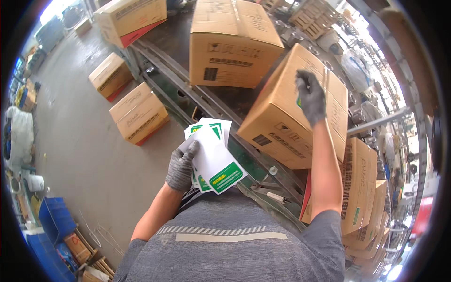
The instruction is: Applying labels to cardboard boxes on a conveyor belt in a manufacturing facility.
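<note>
My gloved left hand (182, 164) is closed around a loose, fanned stack of white-and-green printed label sheets (212, 157), in front of my chest. The top sheet is mostly white with a green block at its lower end. Over the top of a taped brown carton (291, 89), my gloved right hand (310, 96) has its fingers curled. A sliver of a green label (299, 101) shows at its edge; the rest is hidden by the hand. Whether that label touches the carton I cannot tell.
Another large carton (235, 51) stands beyond on the metal-framed conveyor line (206, 101). At the left, two smaller cartons (138, 113) rest on the grey floor (80, 141). Several cartons (359, 188) line up at my right, one bearing a small green label (357, 216). Blue bins (56, 218) stand lower left.
</note>
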Tool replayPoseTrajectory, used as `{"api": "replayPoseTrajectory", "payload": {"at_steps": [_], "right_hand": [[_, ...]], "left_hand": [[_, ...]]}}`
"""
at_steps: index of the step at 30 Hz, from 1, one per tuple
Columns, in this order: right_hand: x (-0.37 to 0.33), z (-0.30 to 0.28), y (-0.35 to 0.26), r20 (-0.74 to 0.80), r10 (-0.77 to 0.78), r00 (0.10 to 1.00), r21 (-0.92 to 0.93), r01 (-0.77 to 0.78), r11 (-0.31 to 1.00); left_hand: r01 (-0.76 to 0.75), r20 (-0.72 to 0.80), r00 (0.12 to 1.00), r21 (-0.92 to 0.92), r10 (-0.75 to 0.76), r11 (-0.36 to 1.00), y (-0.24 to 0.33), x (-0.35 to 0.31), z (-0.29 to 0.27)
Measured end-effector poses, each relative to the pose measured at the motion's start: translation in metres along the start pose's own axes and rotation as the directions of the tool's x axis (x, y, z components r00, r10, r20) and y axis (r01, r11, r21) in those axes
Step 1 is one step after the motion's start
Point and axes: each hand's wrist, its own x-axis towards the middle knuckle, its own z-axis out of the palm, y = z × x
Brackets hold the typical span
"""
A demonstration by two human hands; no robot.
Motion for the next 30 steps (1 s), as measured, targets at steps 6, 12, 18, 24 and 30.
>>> {"api": "replayPoseTrajectory", "payload": {"at_steps": [6, 12, 18, 24, 30], "right_hand": [[-0.121, 0.054, -0.119, 0.777, 0.025, 0.63, 0.167, -0.245, 0.955], [-0.142, 0.1, -0.136, 0.806, -0.074, 0.587, 0.282, -0.272, 0.92], [-0.129, 0.134, -0.157, 0.837, -0.178, 0.517, 0.354, -0.265, 0.897], [-0.098, 0.159, -0.163, 0.875, -0.27, 0.4, 0.322, -0.065, 0.945], [-0.059, 0.193, -0.141, 0.793, -0.406, 0.454, 0.429, 0.057, 0.902]], "left_hand": [[-0.066, -0.074, 0.995, -0.052, 0.062, 0.996, 0.021, 0.014, -0.02], [-0.061, -0.076, 0.995, 0.015, 0.062, 0.998, 0.044, 0.012, -0.052], [-0.091, -0.019, 0.995, 0.157, 0.095, 0.983, 0.059, 0.016, -0.078], [-0.057, 0.154, 0.988, 0.451, -0.014, 0.891, 0.074, 0.037, -0.096], [-0.084, 0.095, 0.995, 0.719, 0.021, 0.69, 0.103, 0.084, -0.092]]}}
